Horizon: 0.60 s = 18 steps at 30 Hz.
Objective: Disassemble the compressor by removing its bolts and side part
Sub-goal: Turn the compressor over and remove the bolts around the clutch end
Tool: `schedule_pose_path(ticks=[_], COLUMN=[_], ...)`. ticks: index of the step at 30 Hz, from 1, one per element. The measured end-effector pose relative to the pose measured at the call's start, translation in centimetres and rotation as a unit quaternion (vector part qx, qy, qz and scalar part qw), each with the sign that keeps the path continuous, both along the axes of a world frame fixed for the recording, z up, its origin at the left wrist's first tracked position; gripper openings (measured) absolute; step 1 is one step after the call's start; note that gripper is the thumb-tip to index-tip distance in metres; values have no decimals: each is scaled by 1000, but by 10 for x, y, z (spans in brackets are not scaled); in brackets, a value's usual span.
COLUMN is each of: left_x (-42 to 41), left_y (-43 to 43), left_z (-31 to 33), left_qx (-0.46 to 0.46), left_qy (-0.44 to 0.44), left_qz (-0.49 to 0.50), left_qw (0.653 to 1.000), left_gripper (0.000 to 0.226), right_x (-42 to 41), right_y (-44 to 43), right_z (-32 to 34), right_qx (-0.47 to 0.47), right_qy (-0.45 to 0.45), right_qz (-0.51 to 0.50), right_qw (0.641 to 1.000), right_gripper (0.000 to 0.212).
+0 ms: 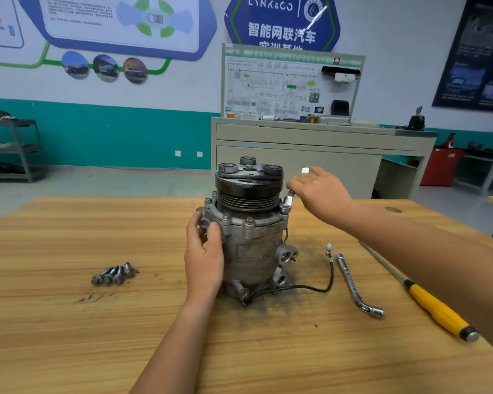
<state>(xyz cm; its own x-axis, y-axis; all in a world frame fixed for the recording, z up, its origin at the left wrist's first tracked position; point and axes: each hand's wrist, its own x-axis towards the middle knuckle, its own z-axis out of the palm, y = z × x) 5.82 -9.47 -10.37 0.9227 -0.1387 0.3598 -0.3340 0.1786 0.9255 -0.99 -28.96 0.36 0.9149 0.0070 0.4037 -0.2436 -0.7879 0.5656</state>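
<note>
The grey compressor [254,245] stands upright on the wooden table [69,322], its black pulley [248,184] on top. My left hand [204,251] grips the left side of its body just below the bolted flange. My right hand [319,191] holds a short silver wrench [288,200]. The wrench's lower end sits on a bolt at the flange's right edge. Several bolts [249,221] still stand in the flange. Several removed bolts [114,274] lie together on the table to the left.
An L-shaped socket wrench [353,285] lies right of the compressor, past its black cable [319,288]. A yellow-handled screwdriver [436,311] lies further right under my forearm. Dark grime marks the wood around the compressor. A grey cabinet [310,149] stands behind the table.
</note>
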Motion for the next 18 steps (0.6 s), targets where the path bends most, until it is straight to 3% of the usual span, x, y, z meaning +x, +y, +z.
schedule_pose_path(ticks=[6, 9, 11, 14, 18], left_x=[1, 1, 1, 1, 1], left_y=[-1, -3, -3, -3, -2], left_z=[-2, -1, -2, -2, -2], left_qx=[1, 6, 3, 2, -4], left_qy=[-3, -5, -4, -1, -1], left_qz=[6, 12, 14, 12, 3], left_qw=[1000, 1000, 1000, 1000, 1000], left_gripper=[39, 39, 38, 36, 27], right_x=[8, -18, -40, -71, -98], right_y=[0, 2, 7, 18, 32], right_z=[-3, -6, -4, 1, -3], right_qx=[92, 237, 321, 366, 304], right_qy=[-67, -184, -206, -143, -36], right_qz=[35, 59, 84, 87, 6], right_qw=[993, 952, 920, 915, 952], right_gripper=[33, 30, 29, 28, 25])
